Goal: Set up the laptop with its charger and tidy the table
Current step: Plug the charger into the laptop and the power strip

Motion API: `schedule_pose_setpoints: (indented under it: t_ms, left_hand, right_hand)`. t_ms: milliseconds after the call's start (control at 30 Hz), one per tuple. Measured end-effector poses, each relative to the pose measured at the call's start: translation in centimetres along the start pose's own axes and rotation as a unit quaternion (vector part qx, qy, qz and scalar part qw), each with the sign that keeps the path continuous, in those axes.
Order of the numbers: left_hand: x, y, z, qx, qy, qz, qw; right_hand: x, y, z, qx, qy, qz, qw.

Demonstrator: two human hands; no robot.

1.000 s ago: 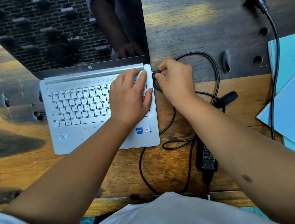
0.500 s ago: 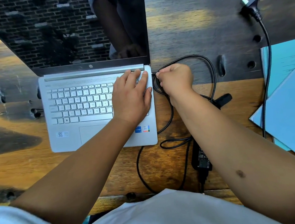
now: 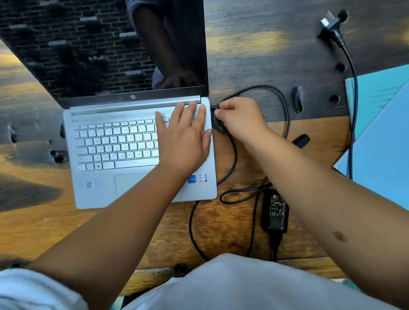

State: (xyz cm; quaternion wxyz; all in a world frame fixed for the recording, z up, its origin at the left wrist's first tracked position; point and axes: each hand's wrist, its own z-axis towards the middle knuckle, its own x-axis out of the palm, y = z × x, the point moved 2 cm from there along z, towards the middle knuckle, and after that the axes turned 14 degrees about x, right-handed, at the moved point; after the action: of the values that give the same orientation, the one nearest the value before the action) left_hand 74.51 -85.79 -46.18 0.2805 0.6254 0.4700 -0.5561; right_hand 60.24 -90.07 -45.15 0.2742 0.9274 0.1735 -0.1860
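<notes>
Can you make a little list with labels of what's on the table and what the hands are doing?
laptop: open, screen dark
left hand: flat on the keyboard's right side
right hand: pinches the charger plug at the laptop's right edge
charger brick: on the table, cable looped
wall plug: lies loose on the table, far right
blue folders: right edge
</notes>
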Motion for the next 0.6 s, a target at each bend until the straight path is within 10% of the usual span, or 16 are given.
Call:
schedule_pose_setpoints:
  t_ms: [200, 600]
  left_hand:
    - [-1.1, 0.0, -1.3, 0.014, 0.054, -0.014, 0.998]
    - [-6.2, -3.2, -7.6, 0.032, 0.030, -0.004, 0.999]
  right_hand:
    - [-2.0, -1.9, -2.8, -0.208, -0.084, -0.370, 0.901]
    - [-4.6, -7.6, -11.0, -0.140, -0.128, -0.403, 0.895]
